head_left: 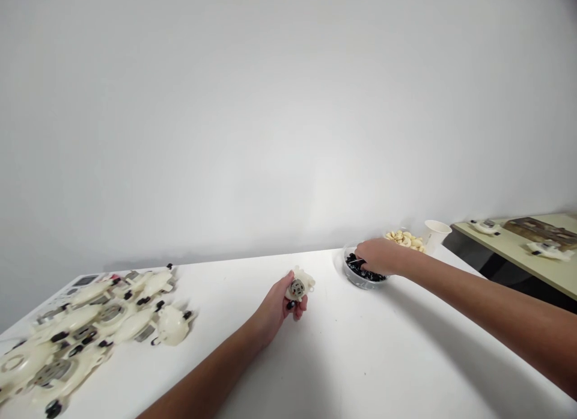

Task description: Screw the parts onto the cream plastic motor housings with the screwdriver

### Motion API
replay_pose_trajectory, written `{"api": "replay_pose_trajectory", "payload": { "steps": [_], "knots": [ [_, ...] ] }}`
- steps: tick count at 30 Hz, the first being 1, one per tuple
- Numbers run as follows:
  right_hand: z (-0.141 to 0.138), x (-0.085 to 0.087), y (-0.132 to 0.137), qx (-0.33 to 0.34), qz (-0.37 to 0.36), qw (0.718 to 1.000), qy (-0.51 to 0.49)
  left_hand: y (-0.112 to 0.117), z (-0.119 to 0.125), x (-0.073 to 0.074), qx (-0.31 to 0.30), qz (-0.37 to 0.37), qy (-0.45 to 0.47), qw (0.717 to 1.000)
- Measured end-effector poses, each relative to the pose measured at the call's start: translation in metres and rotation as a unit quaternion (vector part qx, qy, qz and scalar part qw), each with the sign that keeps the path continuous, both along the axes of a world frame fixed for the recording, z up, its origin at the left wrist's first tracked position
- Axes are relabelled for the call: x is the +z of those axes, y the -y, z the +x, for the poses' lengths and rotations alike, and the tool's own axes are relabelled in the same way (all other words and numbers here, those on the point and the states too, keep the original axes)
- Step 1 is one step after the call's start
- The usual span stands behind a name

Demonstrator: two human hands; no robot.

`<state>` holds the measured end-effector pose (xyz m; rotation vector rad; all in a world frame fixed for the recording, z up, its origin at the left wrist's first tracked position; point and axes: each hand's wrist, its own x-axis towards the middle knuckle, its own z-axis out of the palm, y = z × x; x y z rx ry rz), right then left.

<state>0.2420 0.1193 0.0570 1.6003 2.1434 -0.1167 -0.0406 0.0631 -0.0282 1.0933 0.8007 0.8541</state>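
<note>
My left hand [276, 308] is closed around a small cream plastic housing [300, 285] with a grey round centre, held just above the white table [351, 359]. My right hand [377, 255] reaches into a clear bowl [349, 276] of small black parts, fingers curled down among them; what they pinch is hidden. Behind that bowl lies a heap of cream curved pieces [406, 238].
A pile of assembled cream housings [90, 329] with black and grey parts covers the table's left end. A white paper cup [436, 232] stands at the far right edge. A second, yellowish table [518, 250] to the right carries a few more parts and a dark tray.
</note>
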Motion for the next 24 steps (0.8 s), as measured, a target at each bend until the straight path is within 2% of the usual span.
{"api": "replay_pose_trajectory", "payload": {
  "steps": [4, 13, 15, 18, 22, 24],
  "knots": [
    [-0.003, -0.003, -0.002, -0.024, -0.009, 1.000, -0.002, 0.001, 0.001, 0.001, 0.000, 0.004, -0.003, 1.000],
    [0.006, 0.008, -0.004, -0.020, -0.015, 0.997, -0.074, 0.001, 0.001, -0.002, 0.003, 0.015, -0.021, 1.000],
    [0.013, 0.013, -0.004, -0.022, 0.012, 0.994, -0.108, 0.003, 0.002, -0.003, 0.032, 0.037, -0.040, 0.998],
    [0.022, 0.027, 0.003, -0.040, 0.063, 0.983, -0.170, 0.011, 0.003, -0.001, 0.095, 0.120, -0.092, 0.984],
    [0.019, 0.038, 0.032, -0.047, 0.076, 0.955, -0.284, 0.018, 0.003, 0.007, 0.126, 0.213, -0.229, 0.941],
    [0.007, 0.032, 0.052, -0.048, 0.027, 0.878, -0.475, 0.018, 0.002, 0.009, 0.134, 0.278, -0.302, 0.902]
  ]
}}
